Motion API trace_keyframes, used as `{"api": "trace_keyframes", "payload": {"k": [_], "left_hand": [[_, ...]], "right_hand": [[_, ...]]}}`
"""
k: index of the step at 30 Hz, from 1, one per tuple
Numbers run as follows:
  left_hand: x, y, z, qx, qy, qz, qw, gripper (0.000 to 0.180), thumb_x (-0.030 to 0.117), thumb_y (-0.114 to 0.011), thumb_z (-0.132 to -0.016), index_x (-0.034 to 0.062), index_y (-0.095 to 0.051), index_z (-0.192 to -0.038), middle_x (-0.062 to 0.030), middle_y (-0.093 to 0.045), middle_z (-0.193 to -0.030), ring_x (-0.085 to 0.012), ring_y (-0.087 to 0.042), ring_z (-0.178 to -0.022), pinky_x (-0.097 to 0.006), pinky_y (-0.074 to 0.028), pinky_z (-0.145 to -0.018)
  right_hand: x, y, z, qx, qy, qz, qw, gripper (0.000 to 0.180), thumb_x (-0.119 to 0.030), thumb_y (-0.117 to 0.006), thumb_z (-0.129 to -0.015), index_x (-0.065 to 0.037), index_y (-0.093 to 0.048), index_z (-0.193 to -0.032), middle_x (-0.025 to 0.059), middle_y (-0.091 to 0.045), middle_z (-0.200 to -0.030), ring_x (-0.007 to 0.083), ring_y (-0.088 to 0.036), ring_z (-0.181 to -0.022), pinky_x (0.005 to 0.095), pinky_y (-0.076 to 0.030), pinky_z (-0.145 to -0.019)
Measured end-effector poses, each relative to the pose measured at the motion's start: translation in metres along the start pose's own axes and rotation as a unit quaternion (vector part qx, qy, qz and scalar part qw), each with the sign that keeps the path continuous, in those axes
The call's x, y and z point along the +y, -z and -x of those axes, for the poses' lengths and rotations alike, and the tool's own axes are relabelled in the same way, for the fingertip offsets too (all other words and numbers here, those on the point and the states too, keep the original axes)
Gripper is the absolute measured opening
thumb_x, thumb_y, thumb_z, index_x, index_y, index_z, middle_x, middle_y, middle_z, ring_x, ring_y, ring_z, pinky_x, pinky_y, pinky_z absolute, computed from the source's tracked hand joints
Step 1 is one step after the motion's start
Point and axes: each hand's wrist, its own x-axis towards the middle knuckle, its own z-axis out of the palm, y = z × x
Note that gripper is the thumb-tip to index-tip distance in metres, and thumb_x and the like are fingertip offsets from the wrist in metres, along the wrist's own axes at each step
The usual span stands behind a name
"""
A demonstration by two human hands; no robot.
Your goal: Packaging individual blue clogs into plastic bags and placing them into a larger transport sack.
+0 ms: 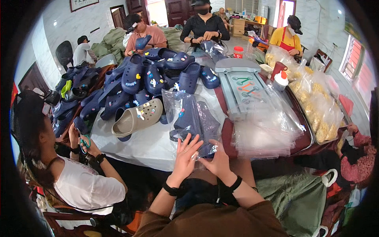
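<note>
Room: pale marbled walls, dark doors at rear, co-workers along far & L edges of worktop (227, 136), which was covered part in white sheet (114, 148), part in dark red. Item 1: clear bag w/ navy clogs (188, 112), lying at near edge, approx. mid-length, toes twd far edge. L hand (183, 158): over bag's near end, fingers straight & spread, no closed grip on clogs. R hand (217, 160): at bag's near R corner, fingers part bent, thumb pointing twd L hand; whether it pinched the film, couldn't tell. Item 2: grey-beige clog (138, 118), 1 pc, w/ charms, just L of bag. Item 3: navy clogs, loose heap (154, 79), from behind bag twd far & L edges, some w/ charms. Item 4: flat clear bags, stack (266, 136), near edge, R of item 1. Item 5: grey plastic panel w/ coloured pattern (237, 71), behind stack. Item 6: white bottle, red cap (280, 81), R of panel. Item 7: red-lidded jar (238, 52), nr far edge. Item 8: bags w/ yellow contents (316, 104), in tray along R edge. Item 9: teal-handled scissors (85, 143), in co-worker's hand, L near corner.
</note>
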Motion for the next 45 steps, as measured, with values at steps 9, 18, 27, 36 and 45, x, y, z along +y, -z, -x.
{"api": "trace_keyframes", "payload": {"k": [9, 18, 27, 36, 45], "left_hand": [[-0.018, 0.001, 0.045, 0.069, 0.033, -0.110, 0.991, 0.107, 0.039, -0.090, -0.070, 0.0095, -0.033, -0.156, -0.0314, -0.006, -0.165, -0.0490, -0.008, -0.152, -0.057, -0.015, -0.121], [-0.019, -0.003, 0.044, 0.077, 0.175, -0.077, 0.978, 0.122, 0.022, -0.097, -0.060, 0.0123, -0.026, -0.159, -0.0343, -0.004, -0.163, -0.0486, -0.024, -0.149, -0.048, -0.032, -0.117], [-0.033, -0.014, 0.048, 0.100, 0.159, -0.063, 0.980, 0.078, 0.009, -0.084, -0.077, 0.0129, -0.050, -0.147, -0.0309, -0.029, -0.158, -0.0434, -0.042, -0.140, -0.045, -0.041, -0.110], [-0.037, -0.045, 0.059, 0.115, 0.205, 0.136, 0.962, 0.015, 0.001, -0.065, -0.093, -0.0044, -0.072, -0.106, -0.0134, -0.070, -0.097, -0.0183, -0.067, -0.093, -0.030, -0.053, -0.077], [-0.038, -0.031, 0.046, 0.300, 0.173, -0.059, 0.936, 0.057, 0.029, -0.052, -0.104, -0.0036, -0.038, -0.149, -0.0266, -0.035, -0.155, -0.0389, -0.026, -0.147, -0.047, -0.021, -0.119]], "right_hand": [[-0.012, 0.042, 0.025, -0.100, 0.024, 0.018, 0.994, 0.078, -0.028, -0.082, -0.078, -0.006, -0.045, -0.143, 0.0193, -0.058, -0.119, 0.0386, -0.060, -0.110, 0.0425, -0.053, -0.085], [-0.014, 0.081, 0.021, -0.089, 0.054, 0.089, 0.991, 0.105, -0.036, -0.088, -0.071, -0.009, -0.031, -0.155, 0.0275, -0.039, -0.149, 0.0445, -0.051, -0.126, 0.0457, -0.047, -0.101], [0.023, 0.024, 0.000, -0.152, -0.121, -0.047, 0.980, 0.049, -0.035, -0.083, -0.080, -0.002, -0.066, -0.111, 0.0186, -0.068, -0.101, 0.0368, -0.066, -0.102, 0.0428, -0.053, -0.080], [0.010, 0.023, 0.006, 0.037, 0.012, 0.044, 0.998, 0.068, -0.043, -0.088, -0.071, -0.001, -0.056, -0.112, 0.0172, -0.058, -0.107, 0.0366, -0.057, -0.100, 0.0444, -0.048, -0.085], [-0.012, 0.027, -0.031, 0.025, -0.017, 0.088, 0.996, 0.135, -0.072, -0.083, -0.061, 0.004, -0.022, -0.155, 0.0392, -0.027, -0.152, 0.0534, -0.031, -0.141, 0.0563, -0.033, -0.113]]}}
